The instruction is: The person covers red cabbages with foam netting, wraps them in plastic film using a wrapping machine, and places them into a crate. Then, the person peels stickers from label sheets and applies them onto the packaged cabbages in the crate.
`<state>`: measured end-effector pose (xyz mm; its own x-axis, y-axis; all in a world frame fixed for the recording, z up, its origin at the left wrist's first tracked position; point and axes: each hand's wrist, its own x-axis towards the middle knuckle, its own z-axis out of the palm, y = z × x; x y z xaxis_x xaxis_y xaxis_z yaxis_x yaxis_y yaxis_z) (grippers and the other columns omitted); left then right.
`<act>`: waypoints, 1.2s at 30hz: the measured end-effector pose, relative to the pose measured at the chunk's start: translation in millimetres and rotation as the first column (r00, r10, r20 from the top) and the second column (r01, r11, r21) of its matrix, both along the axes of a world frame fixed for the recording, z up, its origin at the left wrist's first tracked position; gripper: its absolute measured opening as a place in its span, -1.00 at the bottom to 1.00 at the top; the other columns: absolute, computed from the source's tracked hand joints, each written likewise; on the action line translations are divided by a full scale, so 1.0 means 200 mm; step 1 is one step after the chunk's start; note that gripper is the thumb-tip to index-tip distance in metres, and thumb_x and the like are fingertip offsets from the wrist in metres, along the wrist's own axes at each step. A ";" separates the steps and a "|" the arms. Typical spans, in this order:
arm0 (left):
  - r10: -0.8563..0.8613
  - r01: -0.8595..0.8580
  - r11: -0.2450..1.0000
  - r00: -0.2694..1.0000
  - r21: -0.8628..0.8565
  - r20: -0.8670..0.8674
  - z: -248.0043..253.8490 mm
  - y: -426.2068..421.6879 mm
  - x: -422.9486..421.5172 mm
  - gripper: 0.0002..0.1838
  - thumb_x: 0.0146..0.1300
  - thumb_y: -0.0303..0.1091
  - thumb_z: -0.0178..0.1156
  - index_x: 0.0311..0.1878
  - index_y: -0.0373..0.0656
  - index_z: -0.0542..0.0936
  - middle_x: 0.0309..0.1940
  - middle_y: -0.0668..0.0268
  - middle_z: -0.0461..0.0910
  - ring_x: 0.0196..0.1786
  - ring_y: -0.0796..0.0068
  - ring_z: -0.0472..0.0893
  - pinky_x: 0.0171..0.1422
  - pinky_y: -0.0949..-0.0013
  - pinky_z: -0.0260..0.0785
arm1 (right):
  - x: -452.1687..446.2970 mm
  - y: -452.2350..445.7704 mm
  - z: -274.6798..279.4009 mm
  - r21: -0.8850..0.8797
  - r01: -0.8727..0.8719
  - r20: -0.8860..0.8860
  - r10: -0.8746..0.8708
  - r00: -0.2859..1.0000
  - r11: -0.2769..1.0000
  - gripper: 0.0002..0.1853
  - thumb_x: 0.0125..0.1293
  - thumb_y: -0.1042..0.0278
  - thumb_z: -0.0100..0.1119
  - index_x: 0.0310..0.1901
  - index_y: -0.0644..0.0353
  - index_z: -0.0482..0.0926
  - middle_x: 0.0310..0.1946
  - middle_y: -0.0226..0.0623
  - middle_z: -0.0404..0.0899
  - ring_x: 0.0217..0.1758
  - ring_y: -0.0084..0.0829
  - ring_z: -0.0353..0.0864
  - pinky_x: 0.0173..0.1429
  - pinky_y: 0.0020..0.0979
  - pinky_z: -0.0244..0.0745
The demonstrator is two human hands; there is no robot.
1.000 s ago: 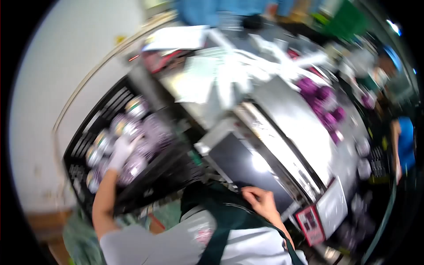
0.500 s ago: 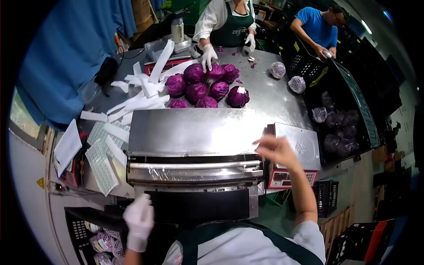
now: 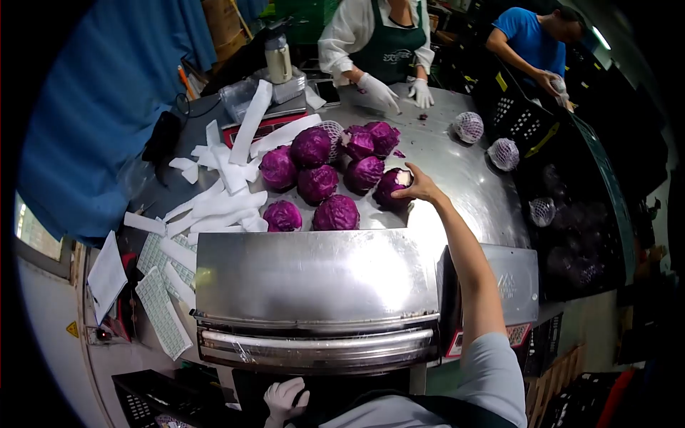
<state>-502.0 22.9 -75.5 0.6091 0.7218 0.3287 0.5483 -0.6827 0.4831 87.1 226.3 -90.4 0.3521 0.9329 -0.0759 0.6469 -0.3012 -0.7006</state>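
Observation:
My bare right hand [image 3: 422, 187] has its thumb and fingers around the right side of a purple cabbage [image 3: 391, 191] with a pale cut stem, which rests on the steel table. Several more purple cabbages [image 3: 317, 184] are grouped to its left. Low in the view, in front of the wrapping machine [image 3: 314, 274], my gloved left hand [image 3: 285, 399] has its fingers curled, and nothing shows in them.
White foam strips [image 3: 225, 207] litter the table's left side. A scale [image 3: 508, 282] stands right of the machine. Two net-wrapped cabbages [image 3: 469, 127] lie near a black crate [image 3: 606, 192]. Across the table is a co-worker with gloved hands [image 3: 378, 93]; another person stands far right.
My right hand has reached forward from above the scale onto the cabbage. My left hand has shifted right and lower in view. The co-worker's hand has left the cabbages.

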 end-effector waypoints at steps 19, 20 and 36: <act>-0.046 0.035 0.996 0.989 0.082 0.142 0.35 0.14 0.00 -0.84 -0.02 -0.32 0.31 -0.35 -0.12 0.59 -0.26 0.33 0.63 -0.47 0.40 0.57 -0.43 0.42 0.43 | 0.11 -0.82 0.21 0.216 0.444 -0.954 0.091 0.286 0.870 -0.29 0.16 -0.07 0.15 0.30 0.00 0.20 0.23 -0.20 0.30 0.24 -0.11 0.34 0.22 0.07 0.31; -0.031 0.011 0.989 0.990 0.145 0.138 0.47 0.20 -0.02 -0.87 -0.01 -0.33 0.29 -0.38 -0.10 0.59 -0.27 0.36 0.63 -0.48 0.44 0.56 -0.43 0.46 0.43 | 0.15 -0.96 0.24 0.230 0.457 -0.941 0.076 0.331 0.860 -0.33 0.21 -0.04 0.11 0.30 0.04 0.20 0.24 -0.20 0.29 0.26 -0.12 0.33 0.26 0.00 0.30; -0.012 0.085 0.992 0.787 0.089 -0.616 0.05 2.43 0.13 -0.70 0.10 -0.26 0.04 -0.10 -0.08 0.57 -0.38 0.10 0.61 -0.22 0.10 0.60 -0.10 0.17 0.44 | 0.01 -1.87 0.41 0.072 0.620 0.003 -0.622 0.783 0.781 -0.16 -0.13 0.11 0.50 0.15 0.34 0.30 -0.07 -0.15 0.48 -0.03 -0.37 0.47 0.09 -0.41 0.37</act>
<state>-476.2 508.6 -65.8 0.7417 0.6686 -0.0537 0.6686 -0.7433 -0.0211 89.0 -148.5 -8.2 0.8577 0.5142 -0.0079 0.3528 -0.5994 -0.7185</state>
